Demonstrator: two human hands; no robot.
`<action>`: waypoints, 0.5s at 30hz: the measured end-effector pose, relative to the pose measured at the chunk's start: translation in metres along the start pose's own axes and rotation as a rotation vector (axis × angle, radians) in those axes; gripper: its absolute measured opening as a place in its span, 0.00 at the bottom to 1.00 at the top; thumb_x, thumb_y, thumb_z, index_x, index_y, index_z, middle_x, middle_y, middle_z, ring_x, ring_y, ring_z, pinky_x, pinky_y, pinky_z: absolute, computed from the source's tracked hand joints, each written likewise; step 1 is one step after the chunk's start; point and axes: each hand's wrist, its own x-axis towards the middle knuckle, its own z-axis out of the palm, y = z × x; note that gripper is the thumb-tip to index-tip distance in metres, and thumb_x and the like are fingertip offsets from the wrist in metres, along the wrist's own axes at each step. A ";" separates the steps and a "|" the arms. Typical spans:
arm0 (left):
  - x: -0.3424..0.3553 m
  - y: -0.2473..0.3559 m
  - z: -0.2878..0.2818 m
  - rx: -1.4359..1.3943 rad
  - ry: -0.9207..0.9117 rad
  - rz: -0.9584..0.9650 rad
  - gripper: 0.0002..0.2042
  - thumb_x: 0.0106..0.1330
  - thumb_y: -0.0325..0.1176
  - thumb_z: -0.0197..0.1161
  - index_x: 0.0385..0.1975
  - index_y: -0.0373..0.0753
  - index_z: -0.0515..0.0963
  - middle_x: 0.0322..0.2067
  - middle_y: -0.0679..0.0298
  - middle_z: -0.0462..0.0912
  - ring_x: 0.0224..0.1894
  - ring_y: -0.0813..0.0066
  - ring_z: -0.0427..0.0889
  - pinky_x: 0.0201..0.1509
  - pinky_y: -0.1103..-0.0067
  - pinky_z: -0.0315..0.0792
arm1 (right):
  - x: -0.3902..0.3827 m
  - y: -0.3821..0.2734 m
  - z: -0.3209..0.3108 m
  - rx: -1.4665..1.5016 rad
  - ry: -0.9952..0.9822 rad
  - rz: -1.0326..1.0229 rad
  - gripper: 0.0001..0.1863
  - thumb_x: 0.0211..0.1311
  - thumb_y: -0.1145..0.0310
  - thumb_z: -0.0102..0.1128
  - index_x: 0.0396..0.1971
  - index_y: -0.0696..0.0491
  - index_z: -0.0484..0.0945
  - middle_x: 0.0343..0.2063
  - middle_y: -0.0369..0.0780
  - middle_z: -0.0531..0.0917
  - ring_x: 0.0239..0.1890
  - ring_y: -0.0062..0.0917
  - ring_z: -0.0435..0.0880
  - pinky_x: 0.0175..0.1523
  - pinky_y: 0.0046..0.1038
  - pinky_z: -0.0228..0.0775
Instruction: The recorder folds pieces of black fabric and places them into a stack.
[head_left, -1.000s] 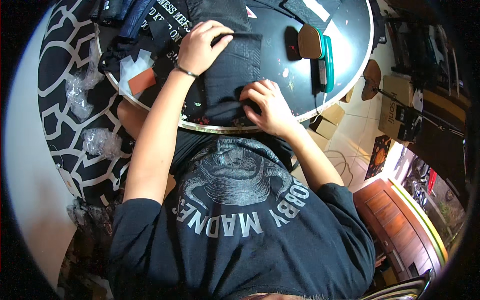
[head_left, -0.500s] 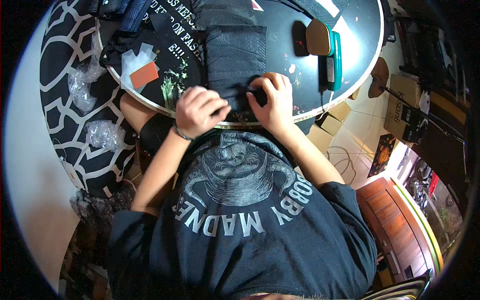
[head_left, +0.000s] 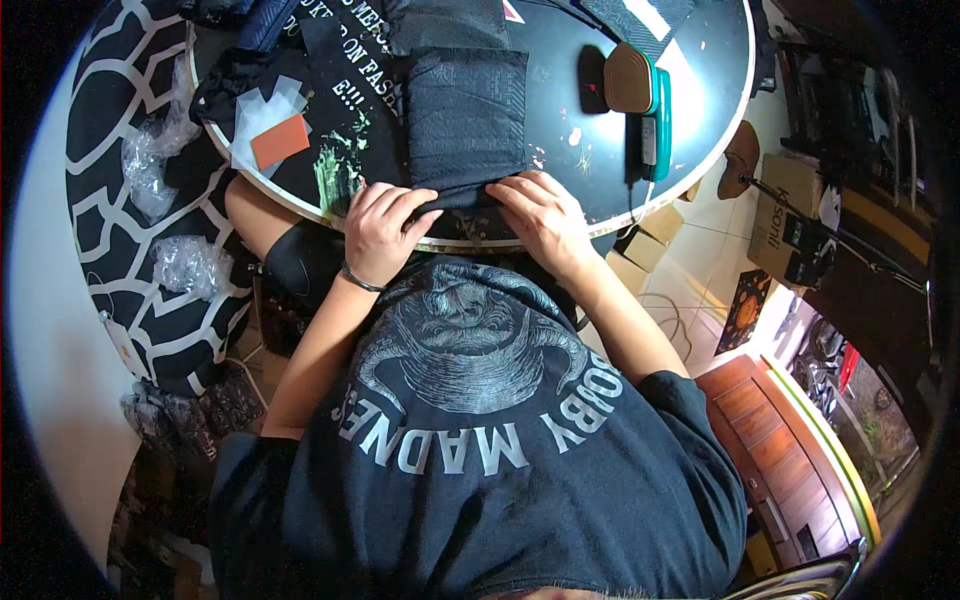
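Observation:
A dark piece of cloth (head_left: 467, 112) with a faint raised pattern lies flat at the near side of the round table. Its near edge is folded into a narrow roll. My left hand (head_left: 381, 228) pinches the left end of that fold between thumb and fingers. At the fold's right end, my right hand (head_left: 545, 215) grips the cloth, with its fingers bent over the top and the thumb hidden. Both hands are close to the table's front rim, level with each other.
Right of the cloth rests a teal hand-held iron (head_left: 655, 125) with a brown plate. To the left, an orange block (head_left: 280, 141) lies on translucent white sheets (head_left: 250, 118). More dark cloth (head_left: 450, 24) lies beyond. The black tabletop (head_left: 562, 90) has paint marks and a pale rim.
My hands, earlier lifted a little with curled fingers, have come down onto the near edge of the cloth. That edge now forms a straighter fold between them. The view has shifted slightly.

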 end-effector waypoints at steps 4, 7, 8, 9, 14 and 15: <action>0.010 -0.006 -0.002 -0.134 -0.058 -0.059 0.08 0.68 0.38 0.75 0.43 0.44 0.89 0.39 0.65 0.89 0.43 0.60 0.86 0.51 0.66 0.77 | 0.010 0.002 -0.007 0.077 0.009 0.070 0.14 0.64 0.71 0.71 0.49 0.54 0.86 0.45 0.42 0.89 0.51 0.38 0.86 0.61 0.37 0.80; 0.013 -0.003 -0.002 -0.154 -0.072 -0.119 0.07 0.71 0.38 0.72 0.43 0.44 0.88 0.39 0.63 0.89 0.43 0.58 0.87 0.51 0.65 0.77 | 0.018 0.004 -0.012 0.117 -0.007 0.186 0.09 0.68 0.65 0.72 0.43 0.51 0.86 0.39 0.42 0.89 0.48 0.39 0.87 0.57 0.39 0.77; 0.014 -0.002 -0.002 -0.161 -0.056 -0.154 0.07 0.71 0.38 0.72 0.43 0.44 0.88 0.39 0.63 0.89 0.43 0.58 0.88 0.51 0.66 0.77 | 0.020 0.004 -0.014 0.116 -0.005 0.184 0.09 0.68 0.65 0.72 0.43 0.51 0.86 0.39 0.42 0.89 0.48 0.39 0.87 0.57 0.39 0.77; 0.015 0.000 -0.001 -0.153 -0.025 -0.141 0.08 0.72 0.38 0.72 0.44 0.44 0.87 0.39 0.63 0.90 0.43 0.59 0.88 0.51 0.66 0.77 | 0.024 0.006 -0.016 0.123 -0.061 0.260 0.08 0.68 0.66 0.72 0.43 0.52 0.87 0.39 0.41 0.90 0.48 0.39 0.88 0.58 0.38 0.76; 0.016 0.010 0.002 -0.264 -0.021 -0.351 0.07 0.72 0.38 0.72 0.40 0.43 0.85 0.35 0.62 0.89 0.42 0.62 0.88 0.50 0.67 0.77 | 0.037 0.007 -0.017 0.144 -0.069 0.321 0.07 0.67 0.67 0.73 0.40 0.54 0.89 0.37 0.43 0.93 0.44 0.40 0.90 0.55 0.39 0.77; 0.016 0.012 0.004 -0.289 -0.008 -0.397 0.07 0.71 0.35 0.73 0.40 0.40 0.85 0.37 0.61 0.87 0.43 0.61 0.87 0.52 0.67 0.78 | 0.041 0.008 -0.017 0.142 -0.068 0.315 0.07 0.67 0.67 0.73 0.40 0.54 0.89 0.37 0.43 0.93 0.44 0.40 0.90 0.55 0.39 0.77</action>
